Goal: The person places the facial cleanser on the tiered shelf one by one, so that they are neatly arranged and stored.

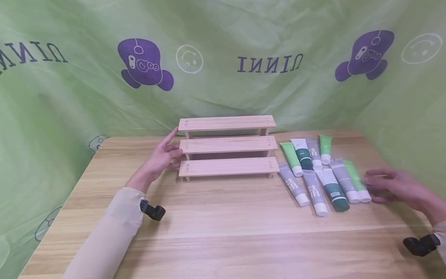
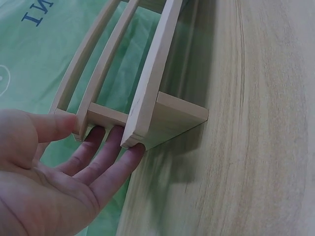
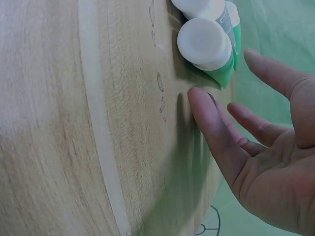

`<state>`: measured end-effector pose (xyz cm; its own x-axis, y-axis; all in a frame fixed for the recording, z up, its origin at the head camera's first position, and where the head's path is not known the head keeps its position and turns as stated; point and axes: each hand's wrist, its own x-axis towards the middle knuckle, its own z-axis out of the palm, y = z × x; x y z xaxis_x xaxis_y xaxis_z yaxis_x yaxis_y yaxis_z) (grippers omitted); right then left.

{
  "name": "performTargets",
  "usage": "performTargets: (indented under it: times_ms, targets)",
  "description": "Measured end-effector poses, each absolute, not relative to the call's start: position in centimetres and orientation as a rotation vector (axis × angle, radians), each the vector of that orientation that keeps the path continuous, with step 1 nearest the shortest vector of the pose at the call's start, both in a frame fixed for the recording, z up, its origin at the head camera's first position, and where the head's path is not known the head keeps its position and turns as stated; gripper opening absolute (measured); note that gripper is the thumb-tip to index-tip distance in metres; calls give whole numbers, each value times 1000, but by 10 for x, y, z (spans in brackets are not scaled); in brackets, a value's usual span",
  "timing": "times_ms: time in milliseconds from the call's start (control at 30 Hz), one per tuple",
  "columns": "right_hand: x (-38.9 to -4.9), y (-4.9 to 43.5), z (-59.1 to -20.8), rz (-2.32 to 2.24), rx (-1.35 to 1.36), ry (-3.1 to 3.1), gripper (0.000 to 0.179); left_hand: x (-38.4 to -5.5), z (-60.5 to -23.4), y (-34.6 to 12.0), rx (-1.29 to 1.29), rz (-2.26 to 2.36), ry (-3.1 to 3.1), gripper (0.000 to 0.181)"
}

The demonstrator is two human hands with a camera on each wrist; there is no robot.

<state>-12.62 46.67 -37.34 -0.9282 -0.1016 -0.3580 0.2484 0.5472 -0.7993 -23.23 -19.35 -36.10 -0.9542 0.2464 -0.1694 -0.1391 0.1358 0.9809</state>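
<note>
A three-tier wooden step shelf (image 1: 226, 147) stands at the middle back of the wooden table (image 1: 223, 236). My left hand (image 1: 163, 155) is open, and its straight fingers touch the shelf's left end. In the left wrist view the fingertips (image 2: 133, 152) lie against the shelf's side panel (image 2: 172, 120). Several tubes lie in two rows to the right of the shelf. My right hand (image 1: 386, 186) hovers open beside them, nearest a light green tube (image 1: 356, 176). Its fingers (image 3: 211, 123) are spread just short of that tube's white cap (image 3: 204, 44).
Among the tubes are a dark green one (image 1: 332, 190) and grey ones (image 1: 315, 192). A green printed cloth (image 1: 223, 58) hangs behind and around the table. A black wrist camera (image 1: 153, 211) sits on my left forearm.
</note>
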Motion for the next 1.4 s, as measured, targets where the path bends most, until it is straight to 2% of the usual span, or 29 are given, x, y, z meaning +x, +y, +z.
performTargets:
  times_ms: [900, 1400]
  targets:
    - [-141, 453, -368, -1135, 200, 2327, 76, -231, -364, -194, 113, 1873, 2157, 84]
    - [-154, 466, -369, -1222, 186, 2221, 61, -233, -363, -194, 112, 1882, 2158, 83]
